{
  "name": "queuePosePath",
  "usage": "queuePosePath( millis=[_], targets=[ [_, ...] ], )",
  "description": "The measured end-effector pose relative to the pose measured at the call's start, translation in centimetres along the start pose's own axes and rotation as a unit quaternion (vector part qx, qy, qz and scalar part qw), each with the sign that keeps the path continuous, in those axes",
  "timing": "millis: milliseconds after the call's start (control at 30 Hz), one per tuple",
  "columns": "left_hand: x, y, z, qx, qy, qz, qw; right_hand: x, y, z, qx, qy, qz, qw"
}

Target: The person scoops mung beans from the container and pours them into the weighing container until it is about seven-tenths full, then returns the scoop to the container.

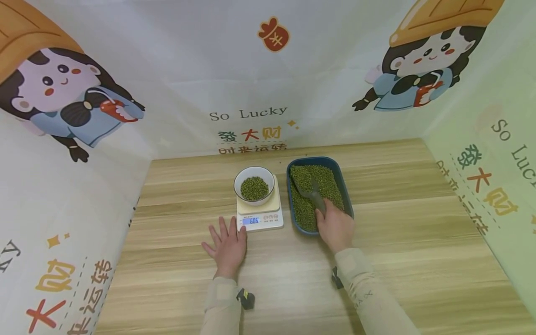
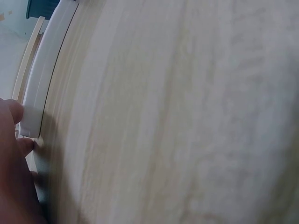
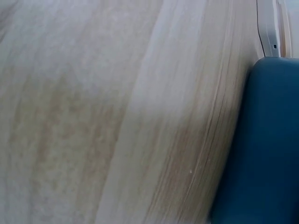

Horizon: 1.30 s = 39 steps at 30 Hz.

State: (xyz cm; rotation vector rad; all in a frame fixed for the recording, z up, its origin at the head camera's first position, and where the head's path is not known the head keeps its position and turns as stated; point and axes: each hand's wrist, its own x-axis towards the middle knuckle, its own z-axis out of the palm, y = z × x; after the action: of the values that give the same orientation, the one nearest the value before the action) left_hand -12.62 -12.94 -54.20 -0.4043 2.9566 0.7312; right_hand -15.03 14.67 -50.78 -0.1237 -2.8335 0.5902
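Observation:
My right hand (image 1: pixel 336 226) grips the handle of a dark grey-green scoop (image 1: pixel 318 201), whose head lies among the green mung beans (image 1: pixel 303 214) in a blue rectangular tub (image 1: pixel 347 204). In the right wrist view only the wall of the tub (image 3: pixel 266 149) shows, not the hand. With fingers spread, my left hand (image 1: pixel 230 251) rests on the table at the front left corner of a white kitchen scale (image 1: pixel 261 225). In the left wrist view its fingertips (image 2: pixel 25 145) are right at the scale's corner. A white bowl (image 1: pixel 254 170) holding mung beans (image 1: pixel 254 188) sits on the scale, whose display reads 60.6.
The wood-grain table (image 1: pixel 284 288) is enclosed at the back and sides by printed cloth walls (image 1: pixel 188 70). The tub stands just right of the scale, with a narrow gap between them. A few loose specks lie on the table behind the tub.

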Motion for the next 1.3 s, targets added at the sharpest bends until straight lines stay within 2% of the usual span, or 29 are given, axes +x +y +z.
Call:
queuePosePath(
  millis=[1300],
  targets=[
    [0.02,0.09,-0.02,-0.007,-0.001,-0.001,1.0000,-0.06,0.28,0.56,0.031,0.048,-0.012,0.9983]
  ],
)
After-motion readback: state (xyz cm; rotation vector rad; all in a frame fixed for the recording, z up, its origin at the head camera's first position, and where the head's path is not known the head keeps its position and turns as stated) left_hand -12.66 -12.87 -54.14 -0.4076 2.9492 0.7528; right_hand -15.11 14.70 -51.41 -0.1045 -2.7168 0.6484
